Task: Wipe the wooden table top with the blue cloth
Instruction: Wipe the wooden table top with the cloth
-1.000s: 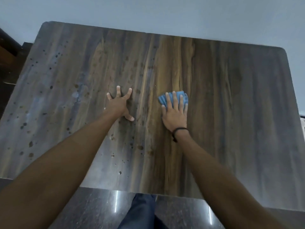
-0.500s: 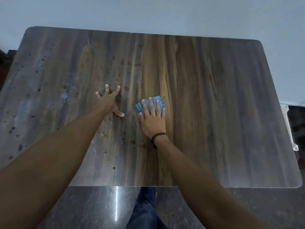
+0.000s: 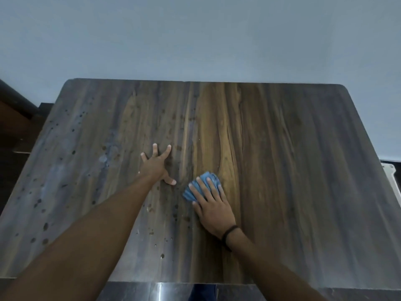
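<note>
The wooden table top [image 3: 282,170] fills the view, dark brown with a lighter streak down the middle and many dark water spots on its left half. My right hand [image 3: 211,206] lies flat on the folded blue cloth [image 3: 205,182], pressing it against the table near the centre; only the cloth's far part shows past my fingers. My left hand [image 3: 155,165] rests flat on the wood just left of the cloth, fingers spread, holding nothing.
A pale grey wall [image 3: 195,35] runs behind the table's far edge. Dark wooden furniture [image 3: 15,118] stands off the left side. A white object [image 3: 390,177] pokes out past the right edge. Dark glossy floor [image 3: 156,292] lies below the near edge.
My right hand has slid the cloth toward me and slightly left across the middle of the table. My left hand stays planted. The camera has tilted up, showing more wall.
</note>
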